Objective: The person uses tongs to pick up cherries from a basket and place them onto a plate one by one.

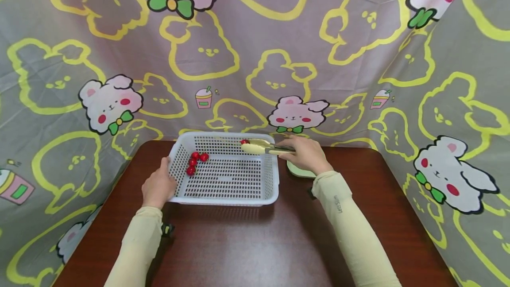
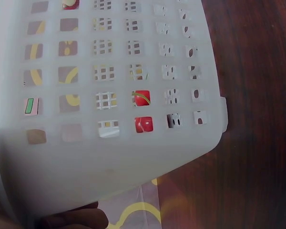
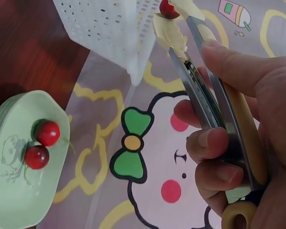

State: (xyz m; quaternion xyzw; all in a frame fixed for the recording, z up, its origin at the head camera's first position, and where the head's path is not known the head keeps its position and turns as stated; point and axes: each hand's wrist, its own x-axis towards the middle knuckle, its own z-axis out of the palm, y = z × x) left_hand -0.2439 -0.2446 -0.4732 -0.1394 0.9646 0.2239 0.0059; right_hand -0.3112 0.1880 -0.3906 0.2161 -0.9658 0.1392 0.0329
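Note:
My left hand (image 1: 159, 185) grips the left end of a white plastic basket (image 1: 225, 201), its fingers (image 2: 86, 217) showing under the rim in the left wrist view. Several red cherries (image 1: 193, 162) lie inside at the left end. In my right hand (image 1: 304, 152) is a pair of metal tongs (image 3: 205, 81) with cream-coloured tips. Between those tips a single cherry (image 3: 168, 9) is pinched, over the basket's far right part in the head view. Two more cherries (image 3: 47, 133) with thin stems sit in a light green dish (image 3: 35, 202).
The dish stands right of the basket, partly hidden by my right hand in the head view. Everything rests on a dark reddish-brown table (image 1: 239, 242). A patterned cloth (image 1: 247, 34) hangs behind the table and at its sides.

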